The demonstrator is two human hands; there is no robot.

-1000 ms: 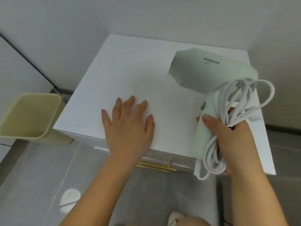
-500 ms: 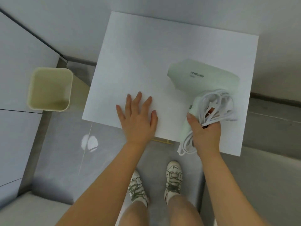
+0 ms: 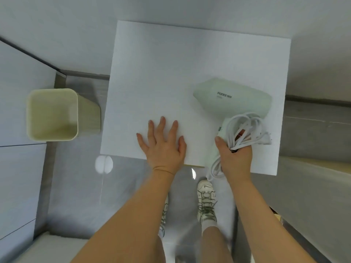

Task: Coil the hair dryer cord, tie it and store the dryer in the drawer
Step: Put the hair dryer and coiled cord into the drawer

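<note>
Status: our right hand (image 3: 236, 158) has the hair dryer (image 3: 233, 97) by the handle, with fingers and thumb wrapped round the handle and the coiled cord (image 3: 247, 128) together, so dryer and bundle move as one lump. The dryer body sits over the right-front part of the white cabinet top (image 3: 171, 73), nozzle pointing left. We can't tell if it's resting on the top or held just off it. Our left hand (image 3: 163, 147) lies flat on the top near the front edge, fingers spread, holding nothing. The cord is a loose white bunch beside the handle, with one loop hanging below the fist past the front edge. There's a small dark bit at the fist, and we can't tell if it's a tie. Handling call: the dryer looks like light, rigid plastic with a smooth shell, so hold it by the handle, not the barrel. The cord is soft and springy, and the loops will splay if the fist loosens, so pin the bundle against the handle and watch the hanging loop for snags on the drawer front. The drawer itself isn't visible, only a gold strip (image 3: 193, 166) under the front edge, likely its pull. We judge it closed, and the left hand is free for it. A beige bin (image 3: 52, 114) stands on the floor to the left, well apart.
</note>
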